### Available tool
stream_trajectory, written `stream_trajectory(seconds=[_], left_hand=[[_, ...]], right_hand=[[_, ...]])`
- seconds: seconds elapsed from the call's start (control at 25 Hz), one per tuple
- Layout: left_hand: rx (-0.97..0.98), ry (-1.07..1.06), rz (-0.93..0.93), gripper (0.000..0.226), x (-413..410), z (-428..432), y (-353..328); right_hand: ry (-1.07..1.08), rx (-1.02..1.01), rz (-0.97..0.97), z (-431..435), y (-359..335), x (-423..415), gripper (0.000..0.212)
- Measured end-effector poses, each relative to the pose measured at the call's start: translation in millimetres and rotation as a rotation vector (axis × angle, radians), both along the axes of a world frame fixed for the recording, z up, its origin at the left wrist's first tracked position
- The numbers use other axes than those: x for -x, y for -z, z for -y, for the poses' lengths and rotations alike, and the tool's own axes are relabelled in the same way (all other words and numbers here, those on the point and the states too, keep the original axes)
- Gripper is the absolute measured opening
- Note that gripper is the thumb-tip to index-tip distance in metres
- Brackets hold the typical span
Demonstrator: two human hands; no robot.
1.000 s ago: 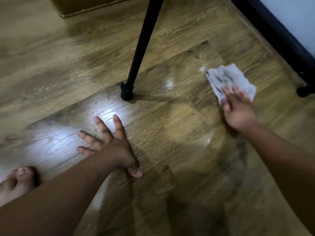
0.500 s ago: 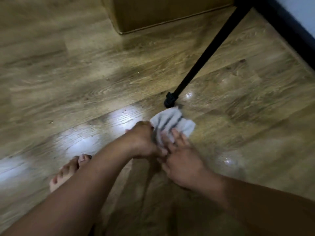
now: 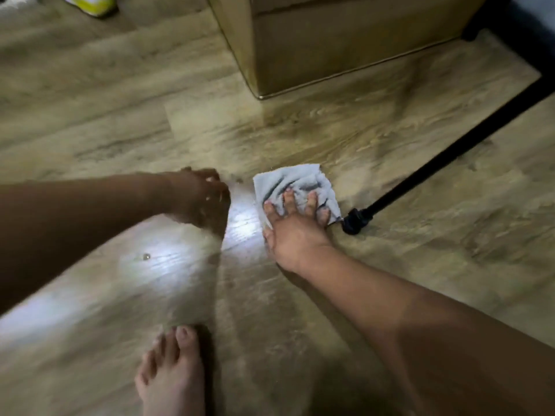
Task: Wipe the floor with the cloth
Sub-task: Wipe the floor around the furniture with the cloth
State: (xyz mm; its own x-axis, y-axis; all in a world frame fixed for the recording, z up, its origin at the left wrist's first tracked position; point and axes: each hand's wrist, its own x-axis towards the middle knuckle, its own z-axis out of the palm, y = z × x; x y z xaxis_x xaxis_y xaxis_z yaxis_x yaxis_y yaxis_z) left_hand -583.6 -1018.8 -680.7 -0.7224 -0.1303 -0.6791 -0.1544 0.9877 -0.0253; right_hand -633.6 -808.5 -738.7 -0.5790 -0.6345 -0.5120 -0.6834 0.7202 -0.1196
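A: Where is the cloth [image 3: 288,175] lying now?

B: It is lying on the floor [image 3: 390,139] in the middle of the frame, just beside the foot of the black stand leg [image 3: 435,164]. The right hand [image 3: 294,232] is pressing it down with fingers [image 3: 289,202] spread wide and flat, I think so that the whole cloth is rubbing the boards.

A: And the left hand [image 3: 207,202]?

B: It is hanging left of the cloth, not touching it. It is blurred, so I cannot tell whether it is wide or curled.
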Motion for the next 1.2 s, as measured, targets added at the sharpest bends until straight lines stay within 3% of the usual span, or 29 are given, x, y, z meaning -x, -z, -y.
stream_trajectory(seconds=[0.16,0.36,0.48,0.64,0.8,1.0,1.2], left_hand=[[0.220,0.180,0.045,0.098,49,102,1],[-0.102,-0.187,-0.451,0.073,119,117,61],[-0.072,-0.298,-0.680,0.063,124,90,102],[-0.086,-0.303,-0.670,0.060,125,97,102],[-0.096,-0.338,-0.626,0.063,124,91,92],[-0.093,-0.353,-0.597,0.068,126,90,85],[-0.066,-0.349,-0.592,0.069,122,91,90]], right_hand=[[0.018,-0.033,0.020,29,-3,44,0.062],[0.115,-0.037,0.062,74,-8,93,0.062],[0.127,-0.037,0.041,71,-1,94,0.062],[0.163,-0.044,0.028,73,-16,91,0.061],[-0.036,-0.072,0.069,67,-30,116,0.057],[0.246,0.061,0.037,93,-28,127,0.054],[0.120,-0.040,0.063,89,-18,154,0.060]])
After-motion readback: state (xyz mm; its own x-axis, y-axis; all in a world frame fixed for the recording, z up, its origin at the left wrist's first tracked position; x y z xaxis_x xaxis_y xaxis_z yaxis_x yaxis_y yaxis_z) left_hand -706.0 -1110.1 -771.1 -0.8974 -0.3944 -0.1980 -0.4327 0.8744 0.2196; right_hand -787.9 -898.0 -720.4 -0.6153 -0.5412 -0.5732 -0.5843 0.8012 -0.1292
